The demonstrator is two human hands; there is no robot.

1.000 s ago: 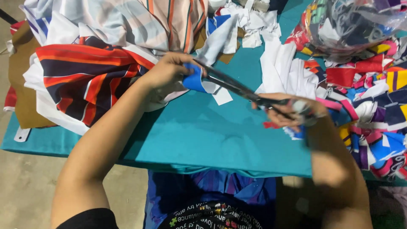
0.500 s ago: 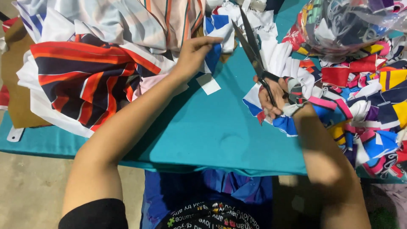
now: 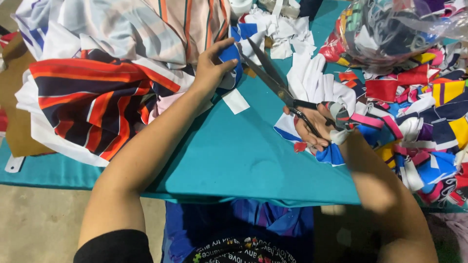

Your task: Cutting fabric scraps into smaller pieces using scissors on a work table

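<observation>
My left hand (image 3: 210, 68) grips a blue and white piece of fabric (image 3: 233, 54) at the edge of the big cloth heap. My right hand (image 3: 312, 127) holds large black scissors (image 3: 273, 80) by the handles. The scissor blades are spread apart and point up-left, their tips right beside the blue piece. Under my right hand lie blue, white and red cut scraps (image 3: 327, 152). Both forearms stretch over the teal-covered table (image 3: 234, 156).
A pile of striped red, navy, orange and white garments (image 3: 102, 83) fills the left of the table. Colourful cut strips (image 3: 424, 122) heap up on the right, with a clear plastic bag of scraps (image 3: 390, 29) behind them. White offcuts (image 3: 307, 73) lie at centre back.
My left hand moved from the table's middle up to the cloth heap with the blue piece. The scissors swung from lying flat to pointing up-left, and their blades came apart at the fabric.
</observation>
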